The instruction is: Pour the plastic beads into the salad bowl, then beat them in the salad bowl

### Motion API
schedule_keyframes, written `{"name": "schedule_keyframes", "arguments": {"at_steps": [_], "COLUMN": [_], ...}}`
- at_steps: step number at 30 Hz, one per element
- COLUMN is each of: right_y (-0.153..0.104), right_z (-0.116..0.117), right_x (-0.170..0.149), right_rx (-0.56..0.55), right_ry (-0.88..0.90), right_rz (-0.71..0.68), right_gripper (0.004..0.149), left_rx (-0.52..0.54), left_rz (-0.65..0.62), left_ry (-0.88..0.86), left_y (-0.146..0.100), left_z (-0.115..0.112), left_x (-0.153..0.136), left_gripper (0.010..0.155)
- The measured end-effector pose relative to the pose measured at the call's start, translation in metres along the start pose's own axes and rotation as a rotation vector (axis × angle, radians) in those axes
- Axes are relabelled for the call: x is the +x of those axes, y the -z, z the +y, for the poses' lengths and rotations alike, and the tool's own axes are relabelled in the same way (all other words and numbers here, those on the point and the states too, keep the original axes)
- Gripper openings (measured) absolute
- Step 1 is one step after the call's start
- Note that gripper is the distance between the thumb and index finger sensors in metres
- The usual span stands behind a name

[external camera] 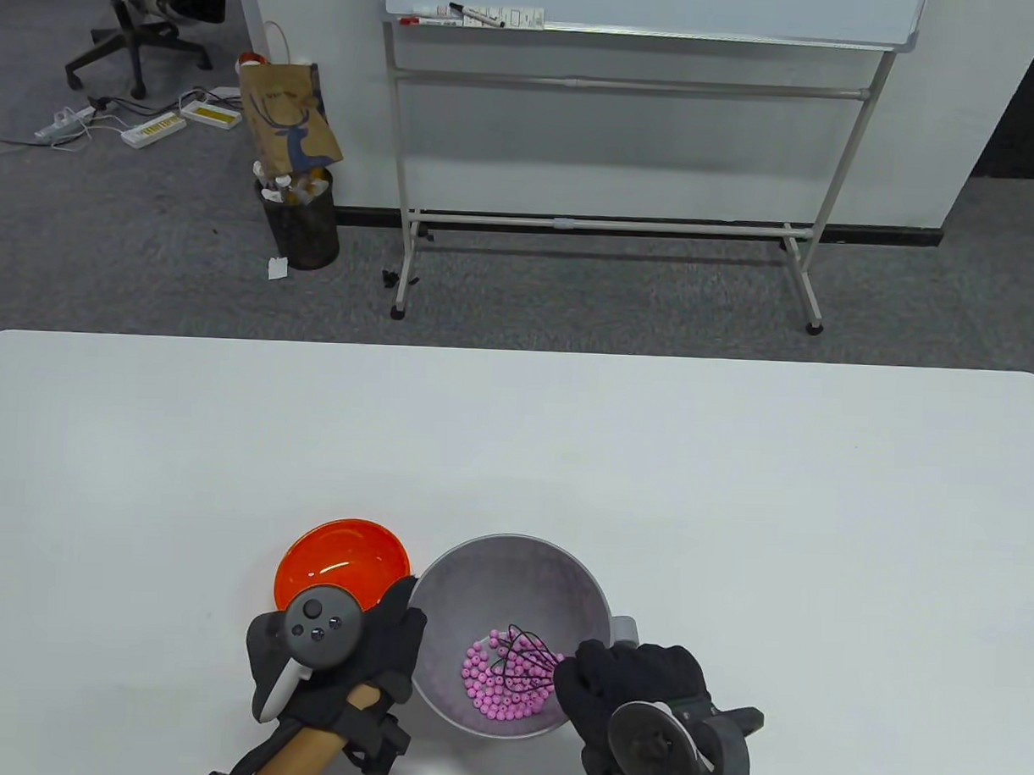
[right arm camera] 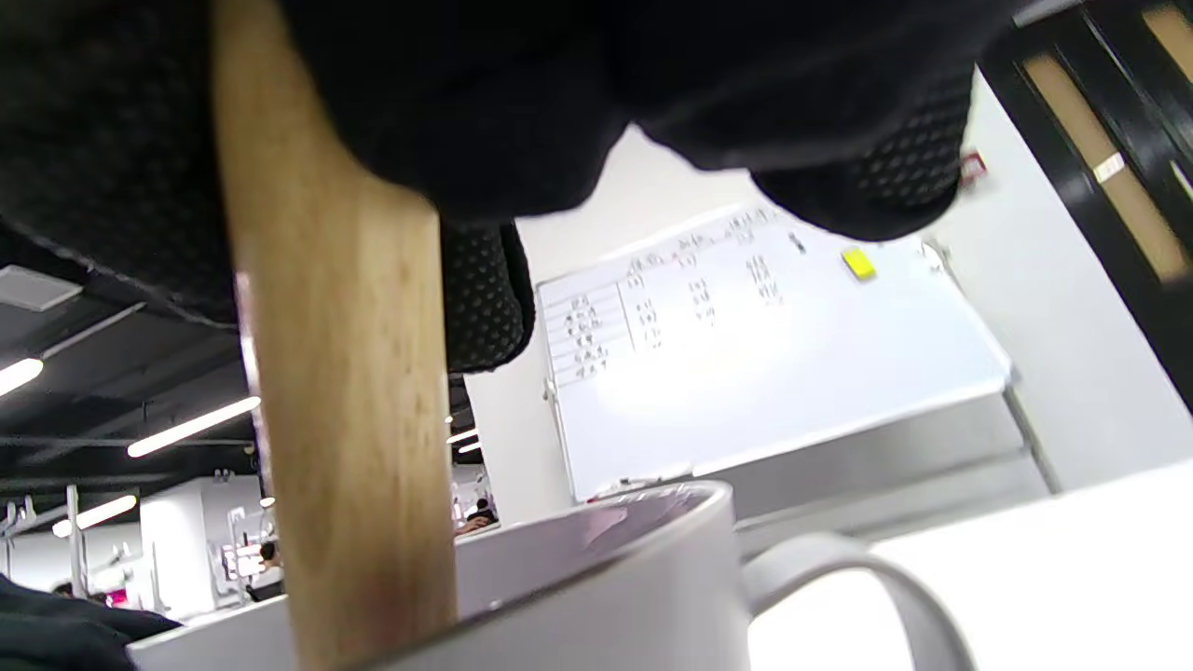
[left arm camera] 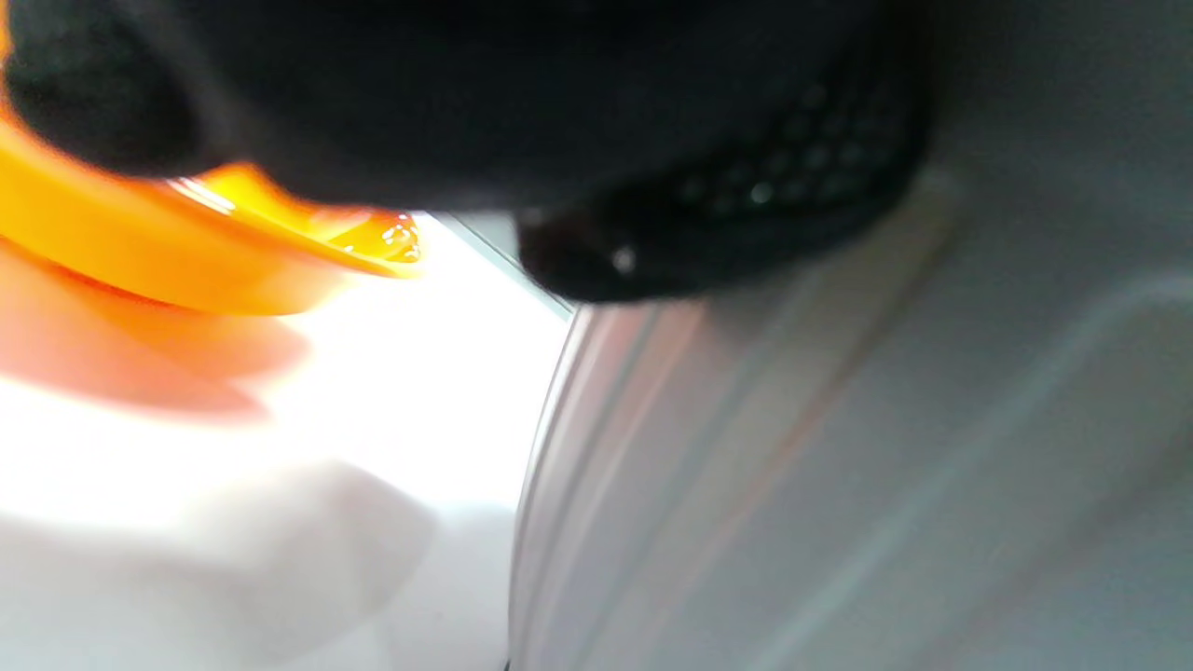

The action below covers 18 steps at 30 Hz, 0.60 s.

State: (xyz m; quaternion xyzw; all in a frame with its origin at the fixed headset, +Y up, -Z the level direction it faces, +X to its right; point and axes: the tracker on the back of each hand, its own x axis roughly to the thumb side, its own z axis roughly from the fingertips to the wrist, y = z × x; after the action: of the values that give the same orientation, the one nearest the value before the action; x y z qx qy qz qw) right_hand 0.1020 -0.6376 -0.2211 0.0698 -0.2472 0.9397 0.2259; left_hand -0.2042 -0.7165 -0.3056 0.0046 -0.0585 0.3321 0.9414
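Observation:
A grey salad bowl [external camera: 512, 541] stands near the table's front edge with pink plastic beads [external camera: 506, 690] heaped on its bottom. A whisk's dark wire head [external camera: 526, 655] is down among the beads. My right hand [external camera: 596, 683] grips the whisk by its wooden handle [right arm camera: 345, 419] over the bowl's right rim [right arm camera: 606, 550]. My left hand [external camera: 394, 637] cups the bowl's outer left wall [left arm camera: 839, 466], its fingertips [left arm camera: 727, 214] lying against it. An empty orange bowl [external camera: 346, 559] sits just behind my left hand, also seen in the left wrist view [left arm camera: 140, 261].
The salad bowl has a loop handle [external camera: 625, 630] on its right side, beside my right hand. White table [external camera: 735, 463] stretches far behind and to both sides. A whiteboard on a stand [external camera: 628, 112] is beyond the table.

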Motion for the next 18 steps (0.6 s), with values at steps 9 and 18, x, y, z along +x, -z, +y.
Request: {"name": "schedule_keyframes", "arguments": {"at_steps": [9,18], "right_y": [0.002,-0.001], "right_z": [0.022,0.016], "right_x": [-0.018,-0.014], "right_rx": [0.031,-0.079], "right_ry": [0.157,-0.029], "right_rz": [0.135,0.069], "right_gripper": [0.042,0.042], "left_rx": [0.004,0.007], "left_rz": [-0.006,-0.007], "left_ry": [0.0,0.002], "left_y": [0.0,-0.001], "left_z": [0.0,0.0], "left_x": [0.0,0.0], "left_gripper": [0.055,0.055]}}
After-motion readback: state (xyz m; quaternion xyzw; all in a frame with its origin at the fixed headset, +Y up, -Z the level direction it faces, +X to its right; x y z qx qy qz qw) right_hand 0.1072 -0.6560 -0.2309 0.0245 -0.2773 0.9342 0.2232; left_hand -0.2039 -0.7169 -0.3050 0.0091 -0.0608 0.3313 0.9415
